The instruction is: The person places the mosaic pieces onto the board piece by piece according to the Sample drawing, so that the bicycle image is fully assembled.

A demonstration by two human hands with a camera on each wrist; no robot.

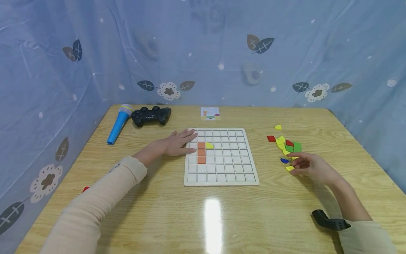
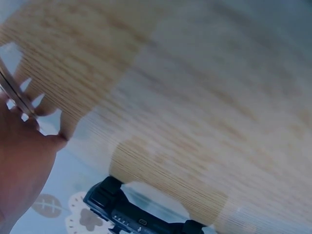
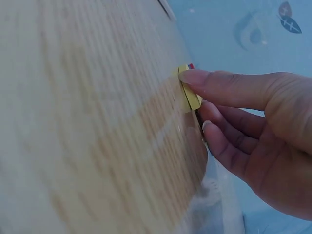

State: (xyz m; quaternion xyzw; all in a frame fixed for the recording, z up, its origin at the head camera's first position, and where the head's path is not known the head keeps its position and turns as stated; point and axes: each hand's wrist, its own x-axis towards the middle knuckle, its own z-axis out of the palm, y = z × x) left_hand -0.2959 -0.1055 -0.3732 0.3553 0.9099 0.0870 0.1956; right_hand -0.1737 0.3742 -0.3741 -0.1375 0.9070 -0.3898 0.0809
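My left hand [image 1: 178,144] lies with its fingers spread over the left edge of a white square grid board [image 1: 222,183]. Three orange square tiles [image 1: 201,152] form a column on the board, and a yellow curved-edge tile [image 1: 209,145] sits beside the top one. At the right, my right hand [image 1: 312,168] has its thumb and curled fingers at a yellow tile [image 1: 290,168] low on the table; in the right wrist view the thumb tip overlaps this yellow tile [image 3: 193,100]. Close to those fingers are a blue half-round tile [image 1: 284,161] and green tiles [image 1: 297,146].
Other yellow tiles [image 1: 280,144] and red tiles [image 1: 271,138] lie in the right-hand group. A small pattern card [image 1: 210,113] is behind the board. A blue toy microphone [image 1: 118,127] and black game controller [image 1: 151,116] lie back left. A red piece [image 1: 86,188] shows by the left sleeve.
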